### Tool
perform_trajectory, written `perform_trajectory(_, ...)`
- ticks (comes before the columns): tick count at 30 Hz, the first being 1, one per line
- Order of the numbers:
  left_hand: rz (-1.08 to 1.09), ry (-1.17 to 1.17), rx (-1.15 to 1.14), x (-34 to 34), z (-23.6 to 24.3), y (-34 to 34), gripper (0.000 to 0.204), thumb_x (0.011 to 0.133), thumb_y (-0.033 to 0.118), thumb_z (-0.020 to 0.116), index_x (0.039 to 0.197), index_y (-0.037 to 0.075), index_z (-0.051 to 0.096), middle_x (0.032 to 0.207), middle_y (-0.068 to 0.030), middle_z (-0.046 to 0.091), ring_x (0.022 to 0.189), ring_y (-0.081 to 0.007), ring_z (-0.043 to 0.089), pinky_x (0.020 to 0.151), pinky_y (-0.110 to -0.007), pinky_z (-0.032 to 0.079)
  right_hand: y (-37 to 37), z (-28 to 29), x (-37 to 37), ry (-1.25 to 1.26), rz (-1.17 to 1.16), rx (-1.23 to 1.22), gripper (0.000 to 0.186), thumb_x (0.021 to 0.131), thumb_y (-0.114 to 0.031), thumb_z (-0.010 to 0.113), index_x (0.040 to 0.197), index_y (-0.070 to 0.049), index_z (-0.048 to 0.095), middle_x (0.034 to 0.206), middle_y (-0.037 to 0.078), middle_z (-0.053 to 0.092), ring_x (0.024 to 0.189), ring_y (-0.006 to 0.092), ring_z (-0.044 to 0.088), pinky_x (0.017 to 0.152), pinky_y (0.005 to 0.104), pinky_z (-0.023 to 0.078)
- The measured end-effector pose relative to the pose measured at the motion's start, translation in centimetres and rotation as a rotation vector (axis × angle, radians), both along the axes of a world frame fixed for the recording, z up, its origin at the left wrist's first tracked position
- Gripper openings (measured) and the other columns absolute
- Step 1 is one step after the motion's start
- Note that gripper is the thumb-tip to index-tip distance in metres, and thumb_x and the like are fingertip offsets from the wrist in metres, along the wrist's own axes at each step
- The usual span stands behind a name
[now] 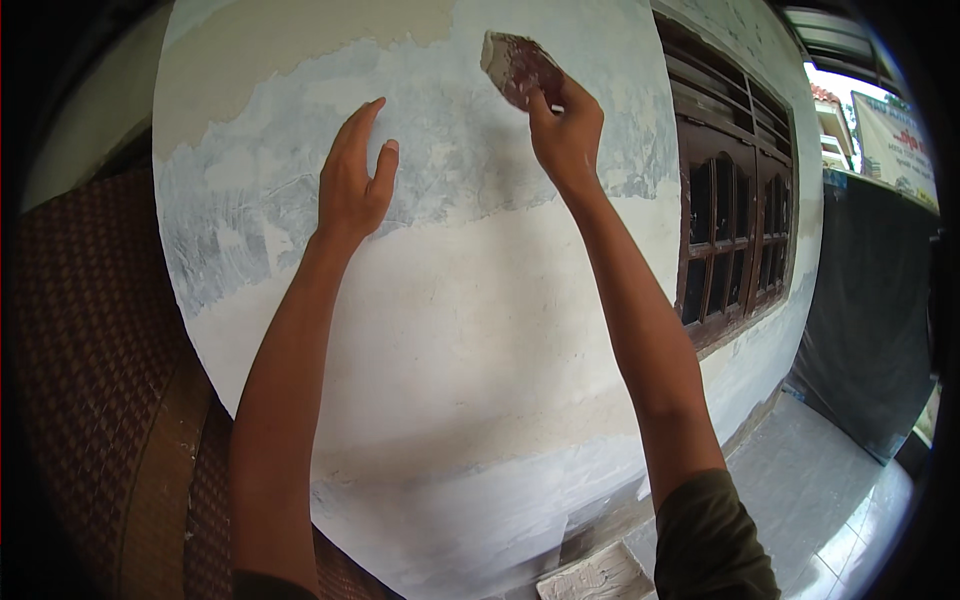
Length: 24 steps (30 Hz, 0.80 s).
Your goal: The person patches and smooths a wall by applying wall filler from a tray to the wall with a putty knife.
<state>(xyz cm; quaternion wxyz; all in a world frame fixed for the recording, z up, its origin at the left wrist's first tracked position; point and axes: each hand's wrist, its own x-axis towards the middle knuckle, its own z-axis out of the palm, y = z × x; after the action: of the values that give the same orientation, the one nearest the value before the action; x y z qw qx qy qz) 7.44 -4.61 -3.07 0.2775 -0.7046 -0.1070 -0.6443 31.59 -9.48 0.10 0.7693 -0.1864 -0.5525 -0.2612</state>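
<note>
Scraper point(520, 72) pinched in my right hand point(570, 132), high before the wall point(450, 330)

My right thumb and fingers grip the flat, dark-red piece by its lower right corner; pale paste point(492, 55) coats its far left end. I can't tell whether it touches the surface. My left hand point(352, 190) is raised lower down and holds nothing, its fingers lying close together and the thumb spread away; whether they meet the wall, I can't tell. Grey patches mottle the upper wall. A brown window point(738, 215) stands to my right, and a paste-smeared tray point(597, 578) sits below, near my right sleeve point(715, 540).
</note>
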Motion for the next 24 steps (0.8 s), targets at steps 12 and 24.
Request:
perform_trajectory(12, 0.322, -0.046, 0.189, 0.5, 2.5, 4.0, 0.055, 0.093, 0.02, 0.052, 0.146, 0.006, 0.045, 0.154, -0.0148, 0.042, 0.145, -0.0295, 0.035, 0.123, -0.045, 0.02, 5.8, 13.9, 0.8, -0.295, -0.865, 0.377, 0.025, 0.091, 0.0, 0.052, 0.108, -0.002, 0.071, 0.102, 0.014, 0.07, 0.087, 0.0321, 0.067, 0.08, 0.0415, 0.058)
perform_trajectory(24, 0.355, -0.06, 0.208, 0.2, 2.2, 4.6, 0.056, 0.093, 0.019, 0.054, 0.146, 0.006, 0.045, 0.151, -0.0155, 0.046, 0.145, -0.0302, 0.037, 0.123, -0.046, 0.021, 6.5, 7.0, -0.5, -0.478, -1.064, 0.282, 0.023, 0.08, -0.003, 0.061, 0.1, -0.007, 0.071, 0.094, 0.007, 0.07, 0.089, 0.0253, 0.068, 0.062, 0.0419, 0.058)
